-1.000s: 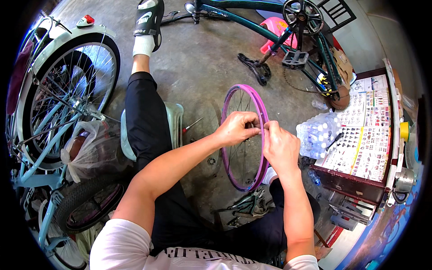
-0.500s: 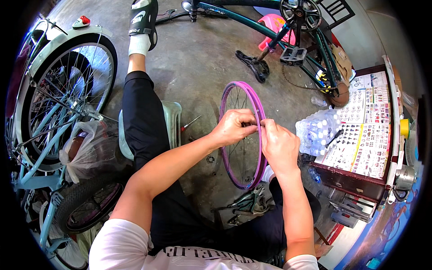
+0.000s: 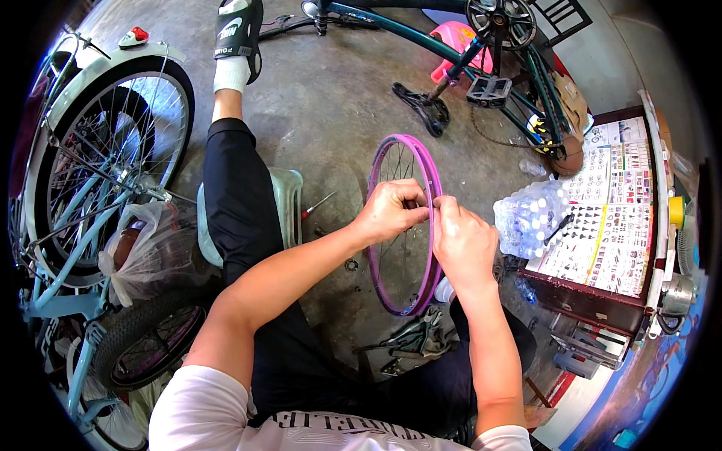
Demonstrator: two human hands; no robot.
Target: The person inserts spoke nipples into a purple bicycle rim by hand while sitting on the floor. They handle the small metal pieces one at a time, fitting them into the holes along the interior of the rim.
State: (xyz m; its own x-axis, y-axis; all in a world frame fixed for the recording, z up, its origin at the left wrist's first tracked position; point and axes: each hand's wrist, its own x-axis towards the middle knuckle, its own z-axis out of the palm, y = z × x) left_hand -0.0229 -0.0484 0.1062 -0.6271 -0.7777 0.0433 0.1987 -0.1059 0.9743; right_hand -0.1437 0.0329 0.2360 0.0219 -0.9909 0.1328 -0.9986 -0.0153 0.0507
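Note:
A purple bicycle wheel rim with thin dark spokes stands upright between my legs, its edge turned partly toward me. From the inner side, my left hand is closed at the rim, thumb and fingers pinched together. My right hand is closed too, its fingertips pressed to the outer face of the rim opposite the left. Whatever small part the right fingertips may hold is hidden. A tyre is not on this rim.
A screwdriver lies beside a pale green plastic stool. Tools lie near my right leg. Shrink-wrapped bottles and printed sheets cover a cabinet at right. A light-blue bicycle stands left; a teal frame lies ahead.
My right hand has shifted slightly up and left along the rim. The wheel has tilted very little; my left hand stays nearly in place.

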